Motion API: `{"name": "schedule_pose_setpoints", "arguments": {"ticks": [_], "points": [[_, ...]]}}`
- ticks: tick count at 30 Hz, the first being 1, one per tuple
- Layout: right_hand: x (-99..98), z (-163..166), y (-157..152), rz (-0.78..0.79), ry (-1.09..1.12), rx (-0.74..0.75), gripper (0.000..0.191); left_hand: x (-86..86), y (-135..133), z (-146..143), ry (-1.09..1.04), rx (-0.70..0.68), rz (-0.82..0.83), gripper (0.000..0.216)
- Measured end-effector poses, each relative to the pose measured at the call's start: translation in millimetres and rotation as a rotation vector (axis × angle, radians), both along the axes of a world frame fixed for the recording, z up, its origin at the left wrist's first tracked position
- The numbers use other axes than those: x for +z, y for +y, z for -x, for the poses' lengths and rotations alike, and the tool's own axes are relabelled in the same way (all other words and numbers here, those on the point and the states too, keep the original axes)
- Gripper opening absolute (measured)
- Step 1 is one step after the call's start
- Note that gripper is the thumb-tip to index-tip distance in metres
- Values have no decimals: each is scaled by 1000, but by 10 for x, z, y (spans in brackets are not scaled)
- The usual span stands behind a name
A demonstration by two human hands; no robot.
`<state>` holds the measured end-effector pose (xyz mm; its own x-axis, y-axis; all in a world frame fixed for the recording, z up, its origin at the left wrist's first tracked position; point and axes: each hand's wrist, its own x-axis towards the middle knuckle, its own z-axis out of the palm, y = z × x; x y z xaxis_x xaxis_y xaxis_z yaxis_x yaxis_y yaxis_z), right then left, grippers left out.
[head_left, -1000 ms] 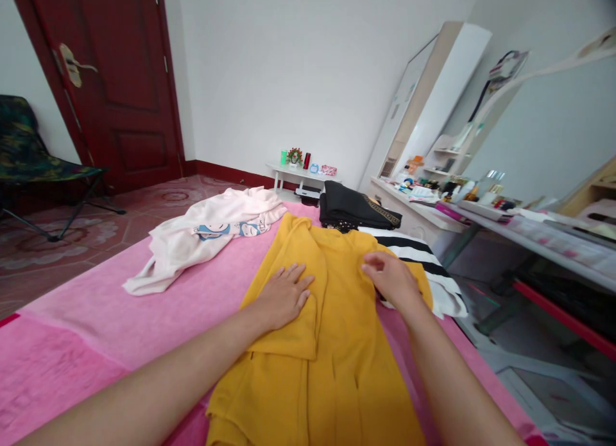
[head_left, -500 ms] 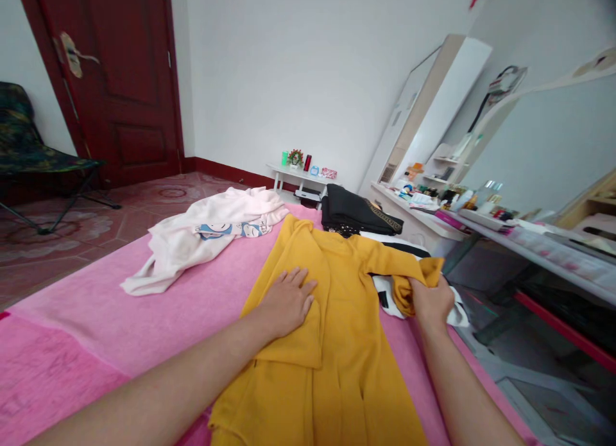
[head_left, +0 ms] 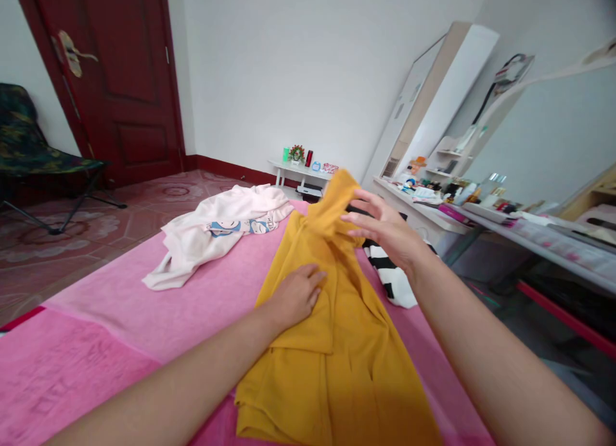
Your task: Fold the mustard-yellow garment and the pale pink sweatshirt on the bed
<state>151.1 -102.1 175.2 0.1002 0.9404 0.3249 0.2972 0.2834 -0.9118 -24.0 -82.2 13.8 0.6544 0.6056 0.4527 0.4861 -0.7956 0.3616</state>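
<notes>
A mustard-yellow garment lies lengthwise on the pink bed cover. My left hand lies flat on its folded left side, fingers stretched out. My right hand is raised above the garment's upper part, fingers extended, with the yellow sleeve lifted and draped over the thumb side. Whether the fingers pinch the cloth is partly hidden.
A cream sweatshirt with cartoon print lies at the left of the bed. A black-and-white striped garment lies at the right edge, dark clothes behind it. A cluttered desk, a small white table, a red door and a folding chair surround the bed.
My right hand took the right sleeve at the bed's edge, then lifted it up and inward over the garment. My left hand stayed pressed on the folded left side.
</notes>
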Motion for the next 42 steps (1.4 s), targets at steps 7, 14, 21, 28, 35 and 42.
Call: {"name": "schedule_pose_setpoints", "arguments": {"ticks": [7,14,21,28,35,42], "points": [[-473,17,-820,62,-792,-79,41,-45,29,35,-159,8,39,40],[-1159,-543,-1430,504,-905,-189,61,-55,309,8,-183,249,126,50],[-1220,-322,-1697,465,-477,4,63,183,918,-139,161,411,63,73],[-1242,-141,-1566,507,269,175,67,209,1383,-341,184,371,9,19],[-909,135,-1450,478,373,198,65,830,1637,-350,-38,361,-124,31],[-1270,483,-1313,472,389,383,74,774,1722,-12,-199,418,-136,30]]}}
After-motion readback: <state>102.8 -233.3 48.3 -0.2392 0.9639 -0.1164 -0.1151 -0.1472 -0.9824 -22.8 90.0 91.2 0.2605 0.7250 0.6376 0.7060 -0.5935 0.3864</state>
